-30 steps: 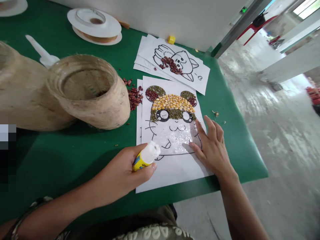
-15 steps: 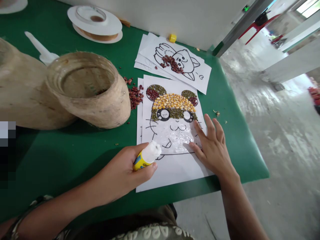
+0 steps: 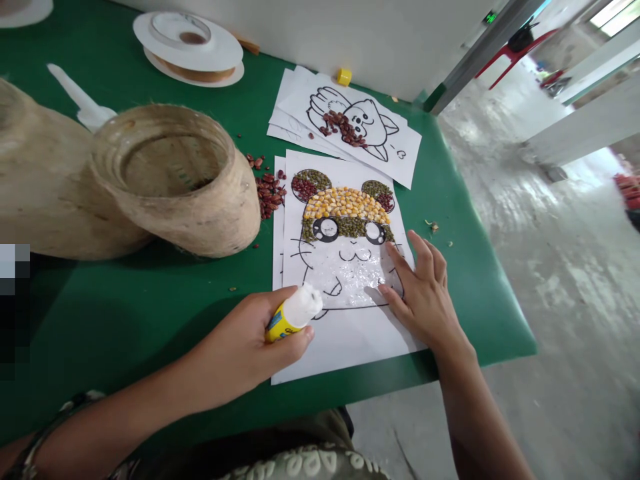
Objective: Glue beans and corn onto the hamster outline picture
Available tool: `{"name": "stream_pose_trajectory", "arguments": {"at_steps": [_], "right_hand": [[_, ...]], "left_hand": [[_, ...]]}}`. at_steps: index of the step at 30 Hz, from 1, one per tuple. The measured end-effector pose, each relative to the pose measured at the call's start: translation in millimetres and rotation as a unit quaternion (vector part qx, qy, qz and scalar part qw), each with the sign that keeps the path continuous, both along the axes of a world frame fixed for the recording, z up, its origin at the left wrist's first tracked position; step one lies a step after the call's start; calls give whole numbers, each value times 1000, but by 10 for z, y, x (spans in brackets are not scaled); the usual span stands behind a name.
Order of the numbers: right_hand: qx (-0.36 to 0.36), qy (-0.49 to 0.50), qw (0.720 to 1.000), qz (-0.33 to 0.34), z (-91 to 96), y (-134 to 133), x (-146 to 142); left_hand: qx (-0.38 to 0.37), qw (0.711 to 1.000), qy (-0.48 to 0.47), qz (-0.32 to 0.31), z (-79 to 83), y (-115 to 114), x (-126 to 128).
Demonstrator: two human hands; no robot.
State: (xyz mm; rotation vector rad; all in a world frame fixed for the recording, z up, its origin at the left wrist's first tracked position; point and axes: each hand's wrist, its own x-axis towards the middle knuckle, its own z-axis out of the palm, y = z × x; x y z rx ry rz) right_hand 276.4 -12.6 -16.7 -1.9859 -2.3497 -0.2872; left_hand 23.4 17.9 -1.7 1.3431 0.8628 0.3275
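My left hand [image 3: 260,337] is closed around a yellow and white glue stick [image 3: 296,312], its uncapped end tilted up over the lower left of a hamster drawing [image 3: 325,350]. Fingers apart, my right hand [image 3: 423,297] rests on the right side of that sheet. Yellow corn kernels [image 3: 345,203] cover the hamster's forehead. Green beans [image 3: 350,228] fill the band around the eyes and, with red beans [image 3: 304,187], the ears. Shiny wet glue [image 3: 353,280] coats the belly below the mouth.
Tan fibre-covered jars [image 3: 200,213] stand at left, by loose red beans [image 3: 270,193]. Behind lie a cat drawing [image 3: 400,143] with red beans on it, a yellow cap [image 3: 344,77], a ribbon spool [image 3: 193,47] and a white scoop [image 3: 85,100]. The green table's edge [image 3: 500,287] is at right.
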Motion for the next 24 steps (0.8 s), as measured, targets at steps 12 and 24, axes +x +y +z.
{"name": "stream_pose_trajectory", "arguments": {"at_steps": [12,24], "right_hand": [[11,52,998,-16,-16,61,-3],[41,165,985,-20,-48,116,30]], "left_hand": [[5,1000,-2,-14,-4,-19,-20],[2,1000,-17,-11,-29,-27,-20]]}}
